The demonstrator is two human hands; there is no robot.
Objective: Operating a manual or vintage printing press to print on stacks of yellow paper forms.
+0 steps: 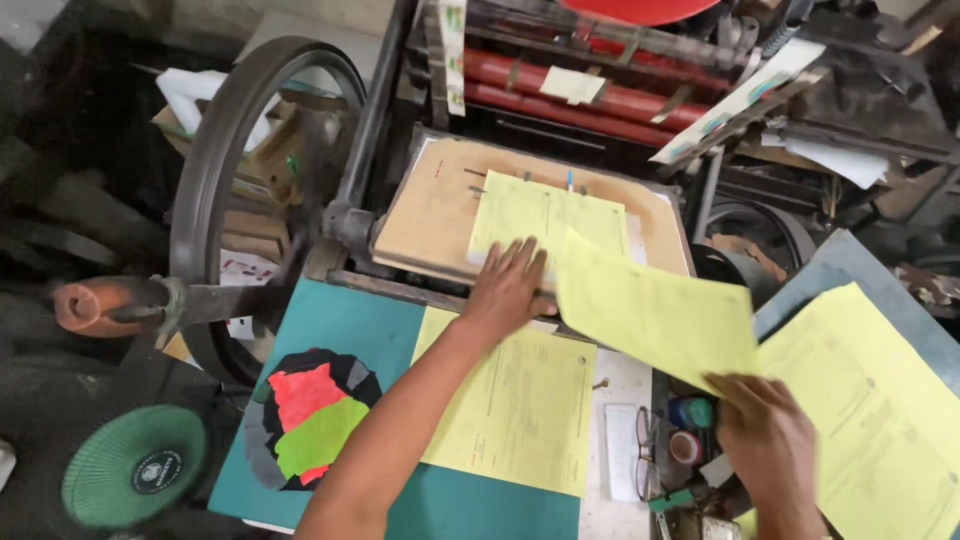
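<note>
Nearest the camera, the right hand is seen with its fingers closed on the lower corner of a loose yellow sheet, which is held tilted in the air above the table edge. Just beside that hand, a pair of spectacles and small round tins are laid on a white strip of the table. To the right, a stack of yellow printed sheets is spread on a grey board. To the left, another yellow pile is rested on the teal tabletop, where a round patch of black, red and green paper scraps is also seen. A green round fan grille with a dark round label at its centre is found at the lower left. Farther off, the left hand is laid flat, fingers spread and gripping nothing, on the lower edge of a yellow sheet on the platen, which is backed by a brown board. Beyond, a large dark flywheel, red rollers with a pale square slip stuck on them, and a long white printed strip are seen.
</note>
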